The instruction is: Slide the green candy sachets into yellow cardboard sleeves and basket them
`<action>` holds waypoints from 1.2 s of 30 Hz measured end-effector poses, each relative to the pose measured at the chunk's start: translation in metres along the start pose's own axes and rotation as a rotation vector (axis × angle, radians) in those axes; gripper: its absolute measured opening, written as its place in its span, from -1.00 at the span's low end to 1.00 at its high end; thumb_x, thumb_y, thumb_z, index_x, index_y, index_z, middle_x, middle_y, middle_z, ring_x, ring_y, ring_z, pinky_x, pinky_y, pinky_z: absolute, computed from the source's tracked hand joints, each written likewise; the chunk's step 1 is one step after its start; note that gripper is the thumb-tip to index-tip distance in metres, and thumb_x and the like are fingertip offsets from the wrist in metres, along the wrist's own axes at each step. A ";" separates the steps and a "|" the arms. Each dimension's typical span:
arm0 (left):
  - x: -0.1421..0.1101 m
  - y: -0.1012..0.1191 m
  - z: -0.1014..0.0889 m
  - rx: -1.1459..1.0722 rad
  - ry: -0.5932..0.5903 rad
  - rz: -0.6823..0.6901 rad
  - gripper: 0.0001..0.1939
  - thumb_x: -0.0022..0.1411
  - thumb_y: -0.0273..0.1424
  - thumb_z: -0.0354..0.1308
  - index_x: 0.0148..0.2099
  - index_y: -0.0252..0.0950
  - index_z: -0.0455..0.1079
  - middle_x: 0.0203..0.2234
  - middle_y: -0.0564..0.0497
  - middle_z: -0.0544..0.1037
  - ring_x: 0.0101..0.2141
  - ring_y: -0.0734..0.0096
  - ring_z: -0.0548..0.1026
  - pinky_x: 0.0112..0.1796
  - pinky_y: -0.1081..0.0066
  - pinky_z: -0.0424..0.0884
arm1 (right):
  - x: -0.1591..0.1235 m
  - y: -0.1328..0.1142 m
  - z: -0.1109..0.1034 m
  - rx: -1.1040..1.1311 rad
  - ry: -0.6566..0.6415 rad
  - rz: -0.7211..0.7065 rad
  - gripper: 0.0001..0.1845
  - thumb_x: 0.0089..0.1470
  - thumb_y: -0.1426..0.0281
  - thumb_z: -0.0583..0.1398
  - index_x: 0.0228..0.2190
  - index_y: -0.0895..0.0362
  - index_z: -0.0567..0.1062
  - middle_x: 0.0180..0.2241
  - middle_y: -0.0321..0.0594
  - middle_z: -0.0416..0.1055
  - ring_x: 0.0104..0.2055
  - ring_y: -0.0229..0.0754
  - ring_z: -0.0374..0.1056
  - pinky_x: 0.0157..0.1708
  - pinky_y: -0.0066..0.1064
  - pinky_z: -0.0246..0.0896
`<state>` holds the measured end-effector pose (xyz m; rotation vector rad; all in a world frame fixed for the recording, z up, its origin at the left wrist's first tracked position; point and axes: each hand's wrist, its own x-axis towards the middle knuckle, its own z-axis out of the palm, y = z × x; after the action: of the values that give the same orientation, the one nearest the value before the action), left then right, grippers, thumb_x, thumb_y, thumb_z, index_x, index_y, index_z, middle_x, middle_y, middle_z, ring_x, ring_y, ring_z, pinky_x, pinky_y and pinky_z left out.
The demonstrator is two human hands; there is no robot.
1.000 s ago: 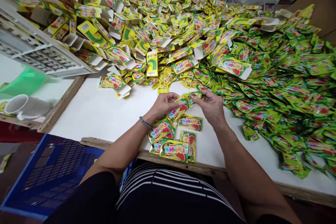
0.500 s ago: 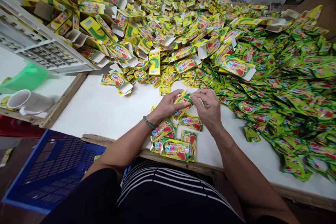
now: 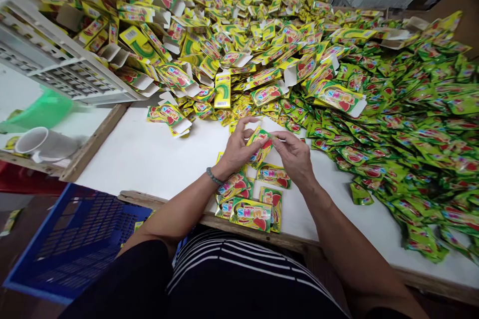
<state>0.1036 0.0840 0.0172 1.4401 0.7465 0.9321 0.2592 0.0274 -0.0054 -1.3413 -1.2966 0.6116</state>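
My left hand [image 3: 241,148], with a beaded bracelet at the wrist, grips a small yellow-green candy box [image 3: 261,145] between thumb and fingers. At the box's right end, my right hand [image 3: 294,153] pinches the edge with thumb and forefinger. Below the hands, several similar boxes lie close together on the white table, among them a flat "Twins" box [image 3: 250,213] in front and another box [image 3: 274,174] just under my right hand. Beyond the hands are small yellow packets [image 3: 243,105] and, to the right, a large heap of green packets [image 3: 396,124].
A white crate [image 3: 75,67] of open cartons tips onto the table at left. More cartons [image 3: 267,93] cover the back. A white mug [image 3: 47,143] and green plastic [image 3: 41,109] are at far left. A blue crate [image 3: 71,244] stands below the wooden edge.
The held box now shows more of its face, with its end flap closed or hidden by my fingers. My left fingers have lifted and spread slightly; my right hand has lowered a little.
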 end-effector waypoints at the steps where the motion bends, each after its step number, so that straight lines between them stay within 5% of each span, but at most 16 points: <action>1: 0.000 -0.002 -0.001 0.014 -0.036 0.009 -0.54 0.15 -0.15 0.30 -0.02 -0.23 0.26 -0.48 0.13 0.42 -0.48 0.52 0.39 -0.41 0.49 0.30 | -0.001 0.001 0.000 -0.007 0.000 0.009 -0.78 0.18 0.23 0.17 -0.30 0.07 0.56 -0.33 -0.24 0.48 -0.30 -0.19 0.37 -0.28 -0.33 0.28; 5: 0.000 -0.006 -0.003 0.019 -0.106 -0.033 -0.63 0.14 -0.18 0.32 -0.14 -0.26 0.31 -0.51 0.14 0.41 -0.50 0.54 0.36 -0.42 0.49 0.28 | -0.003 0.003 -0.001 -0.046 -0.043 0.084 -0.80 0.16 0.24 0.18 -0.39 0.08 0.53 -0.51 -0.33 0.38 -0.46 -0.26 0.25 -0.38 -0.36 0.21; 10: 0.001 -0.001 -0.001 -0.198 -0.105 -0.181 -0.39 0.01 -0.18 0.41 0.02 -0.20 0.20 -0.42 0.13 0.52 -0.46 0.48 0.49 -0.39 0.48 0.36 | -0.002 0.003 -0.001 0.081 0.081 0.140 -0.59 0.09 0.21 0.26 -0.03 0.05 0.48 -0.39 -0.28 0.53 -0.41 -0.19 0.41 -0.33 -0.31 0.36; 14: 0.002 0.003 -0.001 -0.262 -0.021 -0.226 -0.32 -0.10 -0.21 0.48 -0.02 -0.24 0.20 -0.49 0.15 0.55 -0.53 0.53 0.48 -0.43 0.52 0.35 | -0.001 -0.007 -0.004 -0.011 0.118 0.068 -0.73 0.09 0.21 0.25 -0.22 0.08 0.62 -0.22 -0.16 0.62 -0.27 -0.12 0.50 -0.15 -0.20 0.41; 19: 0.001 0.005 0.001 -0.201 0.029 -0.182 -0.42 -0.10 -0.23 0.48 -0.11 -0.29 0.30 -0.58 0.18 0.50 -0.59 0.61 0.41 -0.51 0.57 0.28 | -0.001 -0.015 -0.003 0.064 0.047 0.071 -0.80 0.10 0.24 0.25 -0.39 0.06 0.64 -0.29 -0.21 0.63 -0.22 -0.12 0.51 -0.15 -0.23 0.41; 27: 0.000 0.007 0.002 -0.174 -0.041 -0.222 -0.46 -0.10 -0.25 0.48 -0.12 -0.33 0.36 -0.49 0.08 0.57 -0.51 0.53 0.50 -0.46 0.53 0.36 | 0.002 -0.007 -0.006 0.272 0.089 0.337 -0.76 -0.08 0.21 0.35 -0.40 0.11 0.65 -0.42 -0.25 0.60 -0.37 -0.18 0.47 -0.26 -0.28 0.41; 36: -0.001 0.006 0.000 -0.177 -0.006 -0.197 -0.45 -0.05 -0.15 0.45 -0.09 -0.31 0.37 -0.54 0.11 0.54 -0.57 0.59 0.43 -0.50 0.55 0.28 | -0.003 -0.011 -0.003 0.216 0.059 0.287 -0.83 -0.03 0.26 0.33 -0.38 0.07 0.68 -0.39 -0.27 0.63 -0.33 -0.15 0.49 -0.20 -0.24 0.42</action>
<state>0.1027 0.0822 0.0229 1.1912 0.7665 0.8198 0.2578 0.0212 0.0045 -1.3638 -0.9674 0.8776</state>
